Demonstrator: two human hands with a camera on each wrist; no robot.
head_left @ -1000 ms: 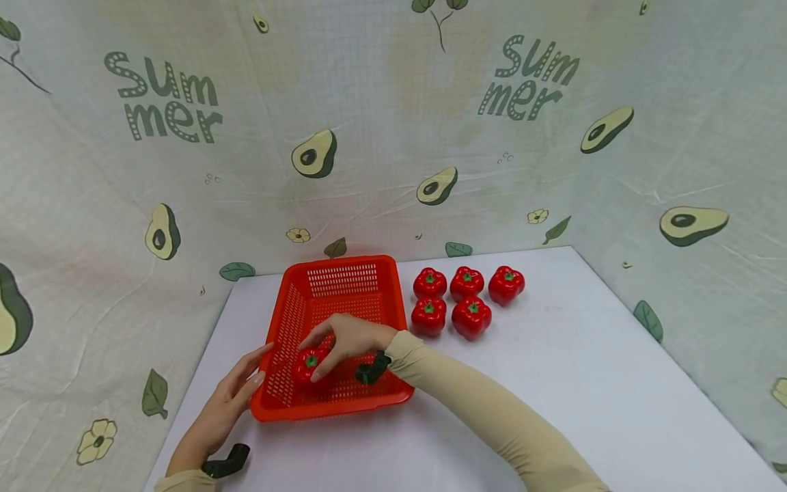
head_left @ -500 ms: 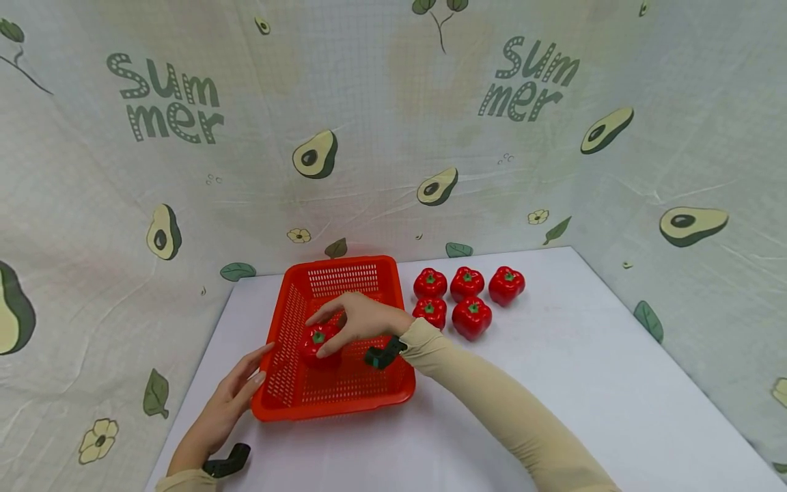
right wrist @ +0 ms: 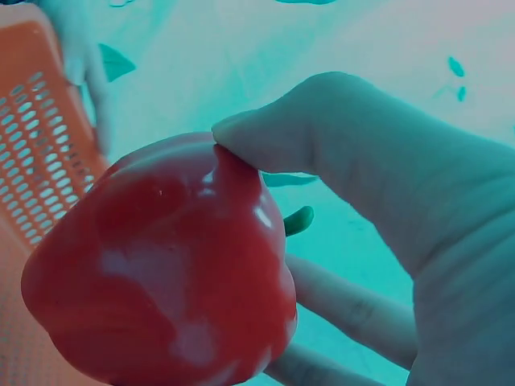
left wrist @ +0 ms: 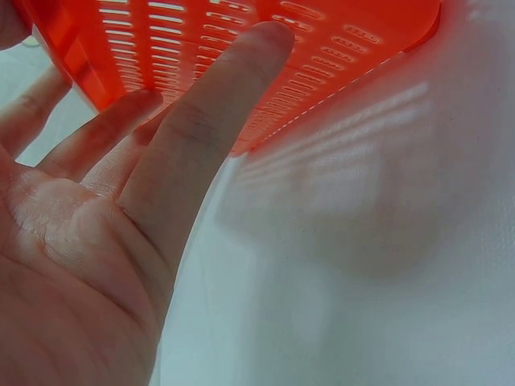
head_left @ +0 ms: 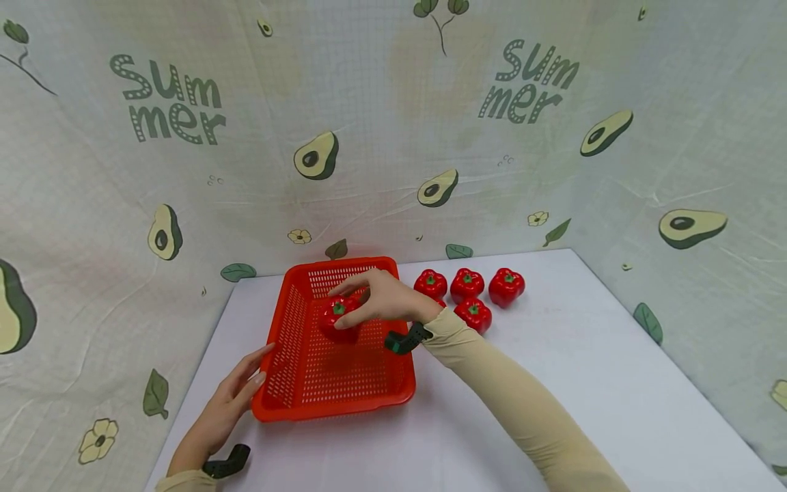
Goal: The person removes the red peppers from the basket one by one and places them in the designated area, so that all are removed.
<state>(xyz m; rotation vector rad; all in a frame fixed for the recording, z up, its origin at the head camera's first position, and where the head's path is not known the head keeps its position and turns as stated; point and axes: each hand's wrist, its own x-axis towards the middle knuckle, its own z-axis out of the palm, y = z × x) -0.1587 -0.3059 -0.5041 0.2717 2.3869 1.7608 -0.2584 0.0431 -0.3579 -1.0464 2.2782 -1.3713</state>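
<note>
In the head view, my right hand (head_left: 387,299) pinches a red bell pepper (head_left: 335,320) between thumb and fingers, above the floor of a red plastic basket (head_left: 332,412). The right wrist view shows this bell pepper (right wrist: 169,265) close up, thumb on its upper side, fingers beneath, green stem toward the palm. At the basket's left side, my left hand (head_left: 224,403) rests its fairly straight fingertips near the rim. From the left wrist, the fingers (left wrist: 193,129) lie along the slotted outer wall of the basket (left wrist: 354,48).
Several more red bell peppers (head_left: 506,286) stand in two rows right of the basket, partly hidden by my right wrist. A white table (head_left: 584,362) carries everything. Behind it hangs a printed cloth (head_left: 369,89) with avocados.
My right hand has lifted the bell pepper from the near left part of the basket, moving it up, away and to the right. The left hand has stayed at the rim.
</note>
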